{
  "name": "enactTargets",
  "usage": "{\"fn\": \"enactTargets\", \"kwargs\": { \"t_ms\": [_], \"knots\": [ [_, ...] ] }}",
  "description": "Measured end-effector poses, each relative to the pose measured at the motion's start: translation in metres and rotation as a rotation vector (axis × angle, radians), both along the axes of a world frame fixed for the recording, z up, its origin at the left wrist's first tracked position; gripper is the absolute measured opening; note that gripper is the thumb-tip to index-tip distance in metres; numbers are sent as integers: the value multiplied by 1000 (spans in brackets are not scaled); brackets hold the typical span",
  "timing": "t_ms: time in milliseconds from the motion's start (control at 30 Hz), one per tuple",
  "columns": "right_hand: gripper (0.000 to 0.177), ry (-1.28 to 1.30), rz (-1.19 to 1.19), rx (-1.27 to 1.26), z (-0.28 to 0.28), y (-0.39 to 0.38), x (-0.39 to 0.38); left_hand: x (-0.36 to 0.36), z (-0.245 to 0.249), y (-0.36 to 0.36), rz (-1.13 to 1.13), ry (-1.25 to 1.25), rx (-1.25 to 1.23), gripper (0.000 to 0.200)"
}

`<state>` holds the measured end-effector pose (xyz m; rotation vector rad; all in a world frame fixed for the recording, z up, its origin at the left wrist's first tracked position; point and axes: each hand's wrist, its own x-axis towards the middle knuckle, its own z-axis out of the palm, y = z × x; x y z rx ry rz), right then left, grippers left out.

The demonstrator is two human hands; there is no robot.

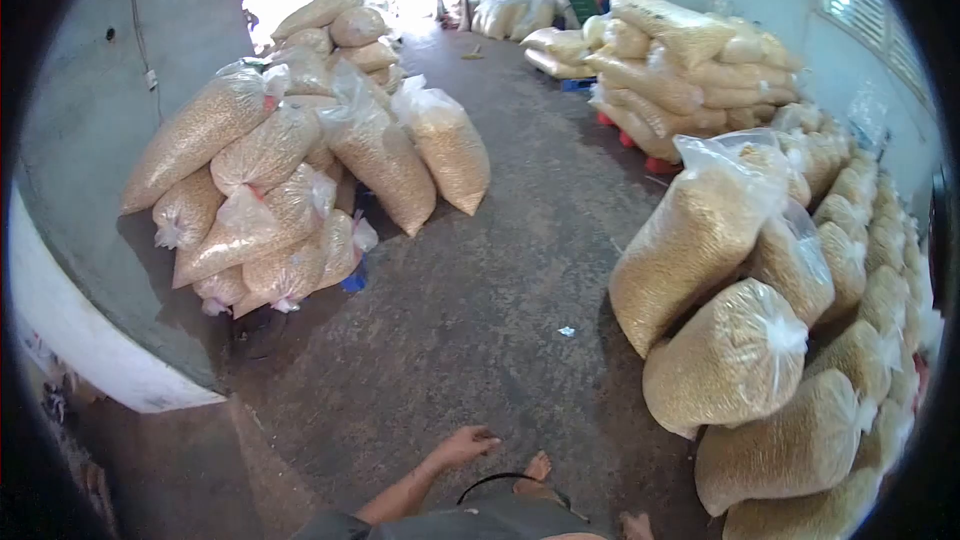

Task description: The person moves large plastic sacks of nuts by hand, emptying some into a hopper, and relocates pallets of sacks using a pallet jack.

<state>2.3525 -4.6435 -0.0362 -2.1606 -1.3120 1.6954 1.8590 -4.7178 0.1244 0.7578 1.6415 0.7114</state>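
Note:
My left hand (pixel 466 446) hangs low in front of my body, above the concrete floor (pixel 480 340). Its fingers are loosely stretched out and nothing shows in them. No sack is within its reach. Out of view is my right hand. To the right stands a large clear plastic sack (pixel 690 240) of pale, grain-like pieces, with its top loose. In front of it lies a tied sack (pixel 725 355). On the left, two upright sacks (pixel 385 160) (pixel 445 145) lean by a pile.
A heap of filled sacks (pixel 270 210) sits against the left wall (pixel 60 90). Rows of sacks (pixel 860 340) line the right side. Farther back is a stacked pallet load (pixel 690 80). A small scrap (pixel 566 331) lies on the floor. My bare foot (pixel 536 470) shows below.

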Motion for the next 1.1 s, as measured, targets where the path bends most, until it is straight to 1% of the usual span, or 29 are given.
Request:
{"fn": "enactTargets", "kwargs": {
  "t_ms": [33,67,100,133,167,200,267,300,333,367,433,500,533,567,600,633,667,700,733,800,833,867,900,933,967,1000,1033,1067,1100],
  "knots": [
    [24,13,21,26,1,42,-20,-18,-21,-2,140,-14,-119,48],
    [24,38,50,65,5,83,-43,-35,-45,-9,236,30,-134,47],
    [24,39,109,217,-28,128,-60,-54,-70,-21,332,75,-145,46],
    [25,29,168,370,-71,173,-72,-75,-98,-40,428,97,-250,45],
    [23,22,254,489,-53,203,-102,-91,-115,-58,526,110,-360,43],
    [22,17,342,612,-27,242,-141,-95,-94,-68,671,131,-444,36],
    [23,161,356,513,-16,306,-206,-116,-138,-106,1079,-7,-512,28],
    [23,166,385,504,0,331,-237,-116,-115,-100,1178,-22,-506,26],
    [23,212,470,535,19,353,-267,-114,-91,-92,1279,-34,-495,24],
    [23,260,554,568,27,373,-295,-124,-130,-105,1307,-133,-446,23],
    [24,298,617,584,23,412,-339,-145,-203,-127,1359,-335,-362,23],
    [24,203,692,556,42,437,-382,-158,-182,-68,1321,-308,-524,26],
    [26,143,664,488,9,459,-392,-171,-172,-29,1247,-282,-677,29],
    [29,87,634,426,-43,485,-388,-191,-180,-1,1232,-276,-606,34],
    [23,90,561,298,-55,493,-387,-204,-190,16,1219,-274,-561,38],
    [18,90,492,169,-69,502,-391,-225,-201,32,1226,-282,-369,41],
    [16,326,349,196,-69,496,-394,-251,-187,70,1175,-229,-341,42],
    [14,566,201,222,-68,501,-404,-277,-154,116,1125,-174,-314,43],
    [14,579,224,224,-72,526,-429,-310,-119,170,1012,-66,-455,42],
    [14,466,234,124,-88,561,-453,-372,-161,225,892,100,-440,42],
    [14,394,223,60,-97,564,-449,-388,-97,266,884,77,-341,43],
    [14,319,198,-6,-102,556,-442,-413,-102,294,824,154,-408,40],
    [18,110,347,10,15,546,-492,-438,-106,320,764,159,-353,38],
    [23,403,140,57,-15,551,-502,-461,-88,350,781,156,-365,37],
    [24,243,214,-12,49,561,-535,-475,-79,386,786,148,-370,37],
    [24,218,317,58,42,574,-541,-493,-93,411,789,119,-334,38],
    [25,191,303,14,35,590,-548,-514,-107,436,793,90,-293,40],
    [25,139,325,47,16,608,-556,-523,-104,466,716,79,-300,40],
    [27,92,355,74,7,624,-561,-528,-89,493,713,97,-301,41]
  ]
}}
